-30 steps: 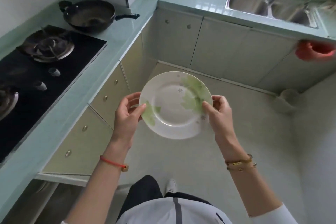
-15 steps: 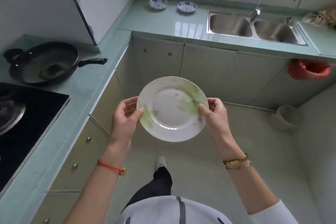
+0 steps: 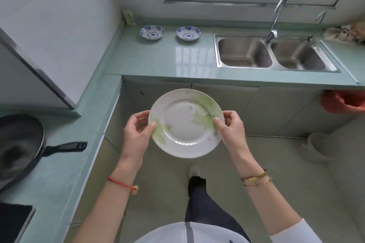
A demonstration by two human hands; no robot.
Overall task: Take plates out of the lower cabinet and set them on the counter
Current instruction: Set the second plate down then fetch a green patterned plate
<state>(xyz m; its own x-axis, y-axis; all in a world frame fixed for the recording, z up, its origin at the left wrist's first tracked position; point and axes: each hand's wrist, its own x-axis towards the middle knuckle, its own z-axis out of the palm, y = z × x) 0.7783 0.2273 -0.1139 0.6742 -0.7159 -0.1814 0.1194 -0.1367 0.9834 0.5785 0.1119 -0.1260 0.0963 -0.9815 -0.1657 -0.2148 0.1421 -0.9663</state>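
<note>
head view: plate (image 3: pixel 185 124) hangs face-up over the floor, pinched at opposite rim edges by left hand (image 3: pixel 136 134) and right hand (image 3: pixel 232 131), fingers curled closed on it. bare counter (image 3: pixel 189 57) lies straight ahead, beyond it. white, round, green leaf print.

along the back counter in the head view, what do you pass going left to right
Left blue-patterned bowl → right blue-patterned bowl → left sink basin → faucet → right sink basin → crumpled cloth at the far right edge.
</note>
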